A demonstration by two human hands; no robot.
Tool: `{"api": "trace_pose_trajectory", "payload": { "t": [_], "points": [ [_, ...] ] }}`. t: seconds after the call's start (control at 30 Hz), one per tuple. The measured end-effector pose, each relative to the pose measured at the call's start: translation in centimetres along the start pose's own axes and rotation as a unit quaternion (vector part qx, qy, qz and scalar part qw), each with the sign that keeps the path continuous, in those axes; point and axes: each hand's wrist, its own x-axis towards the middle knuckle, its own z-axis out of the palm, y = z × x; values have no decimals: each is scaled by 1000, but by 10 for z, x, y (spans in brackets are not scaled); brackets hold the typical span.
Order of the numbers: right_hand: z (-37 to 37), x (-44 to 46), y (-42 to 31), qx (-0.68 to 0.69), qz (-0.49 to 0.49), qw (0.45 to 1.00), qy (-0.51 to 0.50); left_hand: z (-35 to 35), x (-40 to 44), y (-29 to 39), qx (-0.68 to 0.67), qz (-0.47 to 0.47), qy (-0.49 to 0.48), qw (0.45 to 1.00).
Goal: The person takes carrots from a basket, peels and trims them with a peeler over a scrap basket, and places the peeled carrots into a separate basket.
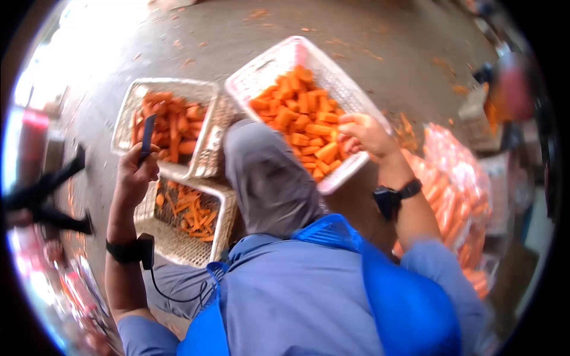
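Observation:
My left hand (138,167) is closed around the handle of a knife (148,132), its dark blade pointing up beside the basket of whole carrots (174,126). Over the right edge of the large basket (350,89) is my right hand (367,135), its fingers curled near the cut carrot pieces (303,113). Whether anything lies between those fingers is too blurred to tell. Below the left basket, a third basket (222,221) holds thin carrot scraps (196,210).
Clear plastic bags of carrots (454,196) stand at my right. My bent knee (261,172) rises between the baskets. Orange scraps lie on the grey floor (237,35). A black object (50,196) stands at the far left.

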Motion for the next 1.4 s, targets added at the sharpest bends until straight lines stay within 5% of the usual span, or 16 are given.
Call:
{"api": "trace_pose_trajectory", "payload": {
  "t": [0.27, 0.3, 0.4, 0.5, 0.53, 0.67, 0.77, 0.87, 1.1, 1.13, 1.3, 1.4],
  "points": [
    [104, 37, -115, -233, -181, 955, -39, -79, -91, -113, -60, -135, 173, 974],
    [129, 38, -135, -392, -252, 884, -27, -81, -100, -127, -90, -140, 196, 966],
    [207, 56, -170, -578, -409, 705, -44, -87, -129, -160, -144, -158, 237, 948],
    [287, 94, -193, -592, -395, 672, -206, -90, -140, -170, -143, -153, 257, 943],
    [319, 106, -200, -558, -252, 741, -276, -99, -146, -159, -140, -135, 263, 945],
    [403, 188, -182, -572, -146, 740, -322, -107, -156, -145, -153, -86, 286, 942],
    [447, 249, -138, -680, -69, 623, -381, -115, -170, -151, -123, -106, 298, 941],
    [473, 283, -86, -728, -1, 561, -393, -120, -185, -167, -114, -123, 310, 936],
    [489, 333, 29, -770, -1, 443, -459, -126, -200, -180, -100, -214, 319, 918],
    [486, 326, 37, -754, -79, 439, -482, -126, -200, -181, -103, -217, 318, 917],
    [500, 336, 70, -780, 2, 359, -513, -133, -195, -186, -100, -241, 313, 913],
    [517, 336, 69, -822, -16, 191, -536, -137, -191, -187, -105, -239, 312, 913]
  ]
}}
